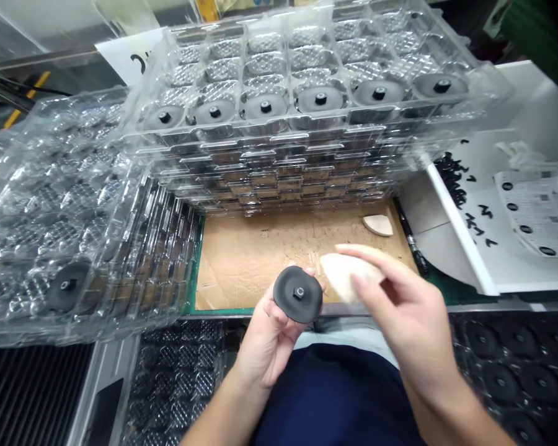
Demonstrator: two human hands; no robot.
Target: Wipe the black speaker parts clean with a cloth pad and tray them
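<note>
My left hand [272, 347] grips a round black disc [286, 303] with a small raised knob at its middle, its face turned up toward me. Between the thumb and fingers of my right hand [407, 303] is a pale, wedge-shaped sponge pad [344, 272], slightly blurred, just right of the disc and apart from it. Both hands are over the near edge of a cardboard sheet [242, 260]. A second pale pad [379, 225] lies at the right end of that sheet.
A tall stack of clear plastic trays [279, 155] stands behind, with black discs along its top front row. Another tray stack [65, 217] is at left. Right of the cardboard, a white bin [465, 248] holds small black parts [451, 176]. More discs [502, 378] sit below right.
</note>
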